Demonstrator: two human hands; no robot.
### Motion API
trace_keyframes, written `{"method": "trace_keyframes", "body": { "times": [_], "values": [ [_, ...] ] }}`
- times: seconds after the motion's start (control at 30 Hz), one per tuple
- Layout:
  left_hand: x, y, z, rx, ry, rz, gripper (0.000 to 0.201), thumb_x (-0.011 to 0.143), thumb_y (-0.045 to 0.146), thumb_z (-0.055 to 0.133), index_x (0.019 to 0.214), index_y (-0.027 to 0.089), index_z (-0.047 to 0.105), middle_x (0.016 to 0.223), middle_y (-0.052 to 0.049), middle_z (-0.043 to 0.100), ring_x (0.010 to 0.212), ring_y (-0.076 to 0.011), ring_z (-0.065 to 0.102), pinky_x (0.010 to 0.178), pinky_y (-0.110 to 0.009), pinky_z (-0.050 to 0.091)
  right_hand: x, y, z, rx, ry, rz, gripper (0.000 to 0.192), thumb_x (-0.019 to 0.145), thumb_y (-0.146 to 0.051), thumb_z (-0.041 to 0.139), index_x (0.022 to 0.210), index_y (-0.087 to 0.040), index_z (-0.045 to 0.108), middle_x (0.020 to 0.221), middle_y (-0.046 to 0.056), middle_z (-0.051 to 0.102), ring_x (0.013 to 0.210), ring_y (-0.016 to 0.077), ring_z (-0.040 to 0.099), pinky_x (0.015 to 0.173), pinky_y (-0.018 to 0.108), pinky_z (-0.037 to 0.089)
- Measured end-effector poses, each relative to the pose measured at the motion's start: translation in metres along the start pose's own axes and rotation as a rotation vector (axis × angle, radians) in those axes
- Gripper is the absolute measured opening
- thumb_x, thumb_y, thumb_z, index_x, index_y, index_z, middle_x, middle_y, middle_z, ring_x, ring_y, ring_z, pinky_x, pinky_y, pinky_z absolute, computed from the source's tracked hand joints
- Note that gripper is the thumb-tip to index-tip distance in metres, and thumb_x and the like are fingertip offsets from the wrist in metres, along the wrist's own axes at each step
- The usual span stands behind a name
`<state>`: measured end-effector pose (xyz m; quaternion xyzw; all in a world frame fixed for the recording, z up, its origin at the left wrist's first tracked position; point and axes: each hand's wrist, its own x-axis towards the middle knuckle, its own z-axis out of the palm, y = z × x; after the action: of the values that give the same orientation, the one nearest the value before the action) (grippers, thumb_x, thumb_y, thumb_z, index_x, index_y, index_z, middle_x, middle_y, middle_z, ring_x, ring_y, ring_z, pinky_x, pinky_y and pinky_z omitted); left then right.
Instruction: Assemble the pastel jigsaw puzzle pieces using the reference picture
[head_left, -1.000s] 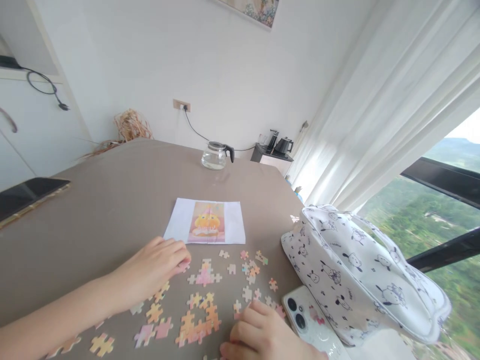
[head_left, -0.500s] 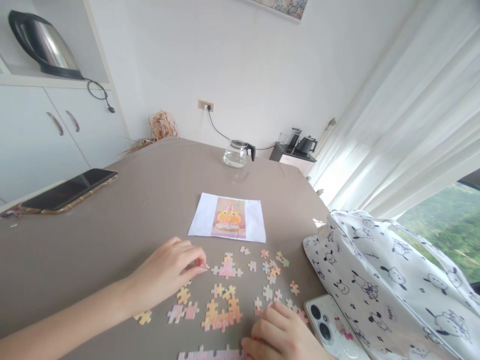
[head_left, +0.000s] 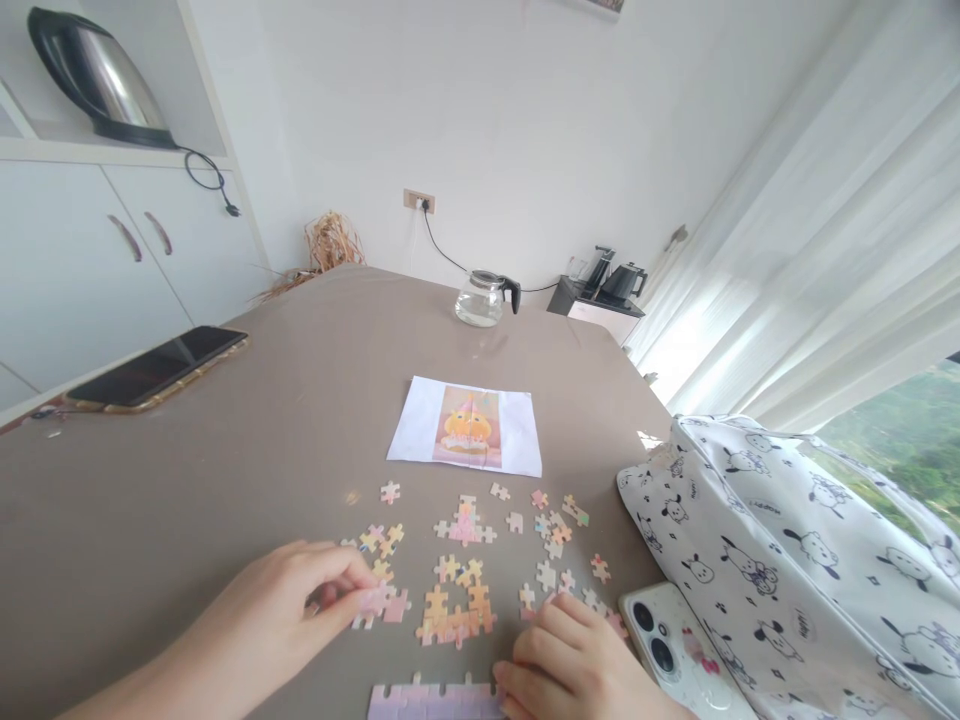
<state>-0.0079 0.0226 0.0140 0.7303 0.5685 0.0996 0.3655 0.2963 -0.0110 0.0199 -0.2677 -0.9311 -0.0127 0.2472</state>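
My left hand (head_left: 307,590) pinches thumb and forefinger at the edge of a pink puzzle piece (head_left: 396,606), part of a small joined cluster. Curled on the table, my right hand (head_left: 566,655) has its fingertips at the right end of a joined lilac puzzle strip (head_left: 435,702); whatever lies beneath its fingers is hidden. Between the hands sits a yellow-orange joined puzzle section (head_left: 456,628). Above that is a pink pointed section (head_left: 465,523). Loose yellow pieces (head_left: 390,541) lie beyond my left hand, and pale loose pieces (head_left: 546,575) beyond my right.
A white sheet with a printed cartoon picture (head_left: 471,428) lies behind the pieces. Farther back stands a glass pot (head_left: 480,300). On the right are a patterned white bag (head_left: 750,540) and a white phone (head_left: 679,640). A dark phone (head_left: 157,368) lies at the left.
My left hand has moved back toward me, from beside the pink pointed section down to the pink cluster, uncovering a loose piece and yellow pieces. My right hand stays put. The view has shifted slightly.
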Motion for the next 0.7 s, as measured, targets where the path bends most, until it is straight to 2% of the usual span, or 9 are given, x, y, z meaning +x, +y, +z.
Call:
{"method": "trace_keyframes", "body": {
  "times": [0.3, 0.53, 0.7],
  "values": [
    [-0.0012, -0.0071, 0.0046, 0.065, 0.060, 0.060, 0.032, 0.091, 0.052, 0.049, 0.085, 0.030, 0.071, 0.086, 0.000, 0.068, 0.080, -0.0176, 0.063, 0.071, -0.026, 0.047, 0.0004, -0.0026, -0.0021, -0.014, -0.020, 0.013, 0.019, 0.098, -0.020, 0.051, 0.083, -0.019, 0.064, 0.068, -0.001, 0.061, 0.061, 0.0136, 0.050, 0.059, 0.029, 0.037],
    [-0.0007, -0.0069, 0.0052, 0.150, 0.076, 0.090, 0.030, 0.092, 0.047, 0.045, 0.082, 0.030, 0.067, 0.086, 0.000, 0.066, 0.080, -0.0190, 0.061, 0.071, -0.030, 0.046, -0.0011, -0.0018, -0.0032, -0.019, -0.083, 0.009, 0.014, 0.096, -0.021, 0.057, 0.084, -0.020, 0.064, 0.070, -0.001, 0.061, 0.063, 0.0139, 0.051, 0.062, 0.029, 0.037],
    [-0.0008, -0.0052, 0.0051, 0.228, 0.105, 0.112, 0.028, 0.092, 0.044, 0.045, 0.081, 0.029, 0.065, 0.082, 0.000, 0.064, 0.078, -0.0198, 0.060, 0.071, -0.032, 0.046, 0.0016, -0.0031, -0.0046, -0.003, -0.038, 0.013, 0.020, 0.099, -0.021, 0.051, 0.084, -0.019, 0.064, 0.069, 0.000, 0.061, 0.063, 0.0142, 0.050, 0.061, 0.029, 0.037]
  ]
}}
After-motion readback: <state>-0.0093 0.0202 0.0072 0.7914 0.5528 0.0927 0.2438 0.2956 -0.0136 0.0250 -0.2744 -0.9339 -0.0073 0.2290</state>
